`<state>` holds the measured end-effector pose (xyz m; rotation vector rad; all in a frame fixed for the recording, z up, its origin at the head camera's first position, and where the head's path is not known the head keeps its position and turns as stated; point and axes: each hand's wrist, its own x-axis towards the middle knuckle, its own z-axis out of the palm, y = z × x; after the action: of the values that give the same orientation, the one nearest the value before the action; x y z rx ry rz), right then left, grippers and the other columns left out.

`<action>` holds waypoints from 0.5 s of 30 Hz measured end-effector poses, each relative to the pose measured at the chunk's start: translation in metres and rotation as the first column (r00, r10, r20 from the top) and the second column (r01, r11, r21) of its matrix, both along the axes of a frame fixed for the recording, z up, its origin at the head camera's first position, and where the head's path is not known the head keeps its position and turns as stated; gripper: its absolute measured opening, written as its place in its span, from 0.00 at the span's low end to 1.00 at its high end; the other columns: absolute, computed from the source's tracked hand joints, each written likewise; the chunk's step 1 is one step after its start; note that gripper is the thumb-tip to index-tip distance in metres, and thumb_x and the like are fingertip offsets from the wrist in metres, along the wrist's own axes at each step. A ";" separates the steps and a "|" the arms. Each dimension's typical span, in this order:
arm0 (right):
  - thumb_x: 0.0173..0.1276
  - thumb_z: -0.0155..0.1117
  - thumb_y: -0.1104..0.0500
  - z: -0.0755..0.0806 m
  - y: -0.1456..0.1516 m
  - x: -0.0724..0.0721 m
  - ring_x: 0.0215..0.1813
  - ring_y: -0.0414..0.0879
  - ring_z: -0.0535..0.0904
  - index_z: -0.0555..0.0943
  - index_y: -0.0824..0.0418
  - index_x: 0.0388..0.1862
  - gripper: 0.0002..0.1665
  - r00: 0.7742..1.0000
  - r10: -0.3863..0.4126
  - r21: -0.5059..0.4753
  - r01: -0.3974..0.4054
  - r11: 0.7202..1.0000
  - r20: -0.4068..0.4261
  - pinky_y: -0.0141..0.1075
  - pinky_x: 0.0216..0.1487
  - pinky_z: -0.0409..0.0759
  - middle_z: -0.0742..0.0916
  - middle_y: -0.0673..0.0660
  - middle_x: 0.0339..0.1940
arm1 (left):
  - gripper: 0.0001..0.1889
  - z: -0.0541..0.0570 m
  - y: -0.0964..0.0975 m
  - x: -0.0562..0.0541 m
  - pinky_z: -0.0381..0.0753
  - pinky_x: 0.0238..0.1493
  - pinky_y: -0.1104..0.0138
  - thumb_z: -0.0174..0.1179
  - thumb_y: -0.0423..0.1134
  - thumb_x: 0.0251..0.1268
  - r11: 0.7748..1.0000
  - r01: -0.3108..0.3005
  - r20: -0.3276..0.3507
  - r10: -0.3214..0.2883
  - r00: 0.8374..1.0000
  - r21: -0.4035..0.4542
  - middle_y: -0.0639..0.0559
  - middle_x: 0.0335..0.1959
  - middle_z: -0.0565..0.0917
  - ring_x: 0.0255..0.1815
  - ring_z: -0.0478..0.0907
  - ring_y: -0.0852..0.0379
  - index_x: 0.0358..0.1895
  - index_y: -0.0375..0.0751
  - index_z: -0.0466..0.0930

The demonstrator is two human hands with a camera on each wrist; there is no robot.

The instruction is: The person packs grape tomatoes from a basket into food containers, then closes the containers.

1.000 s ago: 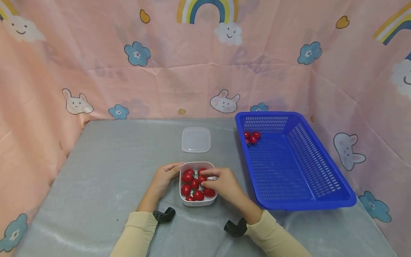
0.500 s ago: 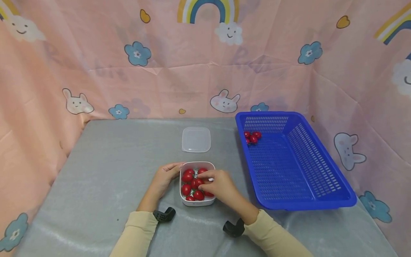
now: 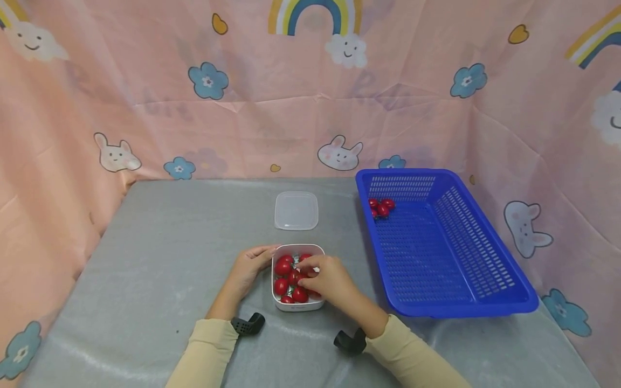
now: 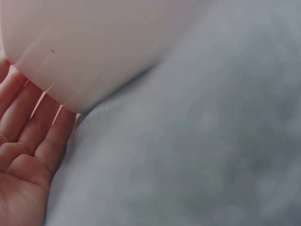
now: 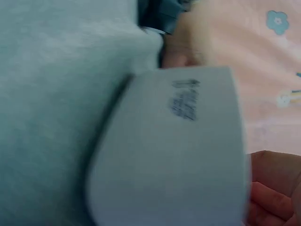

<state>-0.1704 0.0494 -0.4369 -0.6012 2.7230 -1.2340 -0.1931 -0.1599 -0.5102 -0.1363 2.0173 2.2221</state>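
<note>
A small white box [image 3: 299, 307] full of red cherry tomatoes [image 3: 284, 266] with green stems stands in front of me. My left hand [image 3: 249, 268] rests against the box's left side. In the left wrist view the fingers [image 4: 49, 125] lie nearly straight along its wall. Over the box's right rim reaches my right hand [image 3: 333, 280], thumb and forefinger curled down among the tomatoes and pinching one, partly hidden by the fingers. The right wrist view shows the box's printed wall [image 5: 169, 150], with curled fingers [image 5: 273, 197] at its edge.
A clear square lid [image 3: 296, 210] lies behind the box. To the right stands a large blue basket [image 3: 453, 310] with slotted walls; several cherry tomatoes [image 3: 383, 209] sit in its far left corner. A patterned pink cloth [image 3: 271, 124] hangs around the grey table [image 3: 160, 258].
My right hand has shifted slightly left, deeper over the tomatoes, and a tomato near its fingertips has moved a little. The left hand and the box stay in place.
</note>
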 end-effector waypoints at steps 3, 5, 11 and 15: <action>0.54 0.75 0.69 0.014 0.003 -0.003 0.43 0.52 0.87 0.89 0.68 0.40 0.13 0.996 -0.054 -0.104 0.062 0.993 0.073 0.37 0.45 0.87 0.91 0.63 0.40 | 0.19 -0.001 0.000 0.000 0.81 0.52 0.73 0.58 0.35 0.71 1.000 0.002 0.002 -0.002 1.000 -0.005 0.48 0.49 0.88 0.45 0.84 0.68 0.56 0.22 0.78; 0.57 0.74 0.68 0.029 0.007 -0.005 0.46 0.54 0.88 0.89 0.68 0.41 0.12 0.987 -0.101 -0.165 0.121 0.979 0.122 0.41 0.47 0.87 0.91 0.63 0.41 | 0.19 -0.001 0.000 0.000 0.81 0.52 0.74 0.58 0.36 0.71 1.000 0.002 0.002 -0.002 1.000 -0.008 0.46 0.51 0.88 0.45 0.84 0.69 0.56 0.22 0.79; 0.61 0.74 0.59 0.080 0.028 -0.017 0.56 0.48 0.85 0.90 0.59 0.44 0.13 0.968 -0.186 -0.233 0.222 0.947 0.168 0.46 0.58 0.82 0.91 0.56 0.45 | 0.19 -0.001 0.000 0.000 0.80 0.52 0.74 0.58 0.36 0.71 1.000 -0.001 0.003 0.001 1.000 -0.007 0.50 0.48 0.89 0.44 0.84 0.69 0.56 0.22 0.79; 0.62 0.74 0.56 0.104 0.045 -0.027 0.53 0.44 0.85 0.88 0.60 0.47 0.16 0.967 -0.176 -0.273 0.221 0.936 0.182 0.43 0.59 0.81 0.91 0.56 0.47 | 0.19 0.000 -0.001 0.000 0.81 0.52 0.73 0.58 0.35 0.71 1.000 0.004 -0.001 -0.004 1.000 -0.004 0.54 0.45 0.89 0.44 0.84 0.69 0.56 0.21 0.78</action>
<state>-0.1978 0.0944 -0.3325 -0.2394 2.5413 -1.6738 -0.1928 -0.1609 -0.5104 -0.1311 2.0214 2.2163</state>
